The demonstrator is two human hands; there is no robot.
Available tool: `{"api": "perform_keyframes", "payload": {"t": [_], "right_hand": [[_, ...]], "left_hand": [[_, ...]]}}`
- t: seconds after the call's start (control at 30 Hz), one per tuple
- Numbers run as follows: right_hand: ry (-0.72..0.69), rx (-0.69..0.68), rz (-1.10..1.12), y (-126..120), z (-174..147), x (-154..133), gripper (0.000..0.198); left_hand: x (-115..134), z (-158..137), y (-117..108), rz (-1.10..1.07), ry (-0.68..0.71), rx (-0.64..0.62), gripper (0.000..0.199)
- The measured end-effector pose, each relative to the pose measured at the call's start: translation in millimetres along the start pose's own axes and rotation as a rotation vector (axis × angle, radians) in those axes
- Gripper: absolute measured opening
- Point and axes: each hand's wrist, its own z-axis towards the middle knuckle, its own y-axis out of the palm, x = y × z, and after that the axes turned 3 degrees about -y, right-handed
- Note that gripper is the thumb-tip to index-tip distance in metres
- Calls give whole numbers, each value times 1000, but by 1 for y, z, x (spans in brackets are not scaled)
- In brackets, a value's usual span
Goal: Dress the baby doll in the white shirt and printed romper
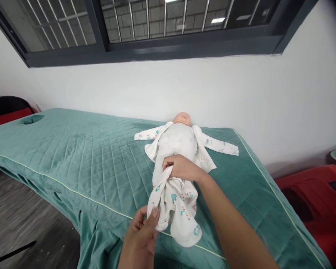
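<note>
A baby doll (177, 140) with a white cloth body lies on its back, its head toward the wall. An open white printed jacket (221, 145) is spread around its upper body, sleeves stretched out to both sides. Printed baby pants (182, 209) cover the doll's lower legs, bunched at the waist. My right hand (182, 167) is closed on the waistband over the doll's lower body. Lower down, my left hand (144, 231) pinches the bottom of the pants' left leg between thumb and fingers.
The doll lies on a bed with a green quilted cover (100, 160), which has a face hole (32, 119) at the far left. Behind it are a white wall (100, 86) and a barred window (162, 22). Red objects (316, 201) stand at the right.
</note>
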Motion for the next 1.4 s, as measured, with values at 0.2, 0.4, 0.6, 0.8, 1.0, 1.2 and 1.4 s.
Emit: {"api": "perform_keyframes", "payload": {"t": [0.2,0.4,0.6,0.8,1.0,1.2,1.4], "right_hand": [[0,-42,-152,3,-3,-3,3],[38,-78,-278,2,-4,-7,11],[46,-114,-344,1,-5,-13,22],[-5,-117,-194,-2,-5,-7,18],[-56,-129,-68,-7,-7,-3,22],[-36,-106,0,-7,-10,-6,25],[51,-74,-109,-8,-15,-12,39]], "left_hand": [[-10,18,-24,96,90,157,47],[13,36,-36,548,180,88,51],[21,47,-40,856,170,8,43],[34,46,-37,729,48,-314,44],[43,54,-27,651,58,-338,34],[45,85,-24,706,329,-237,25],[61,113,-11,847,508,-162,18]]}}
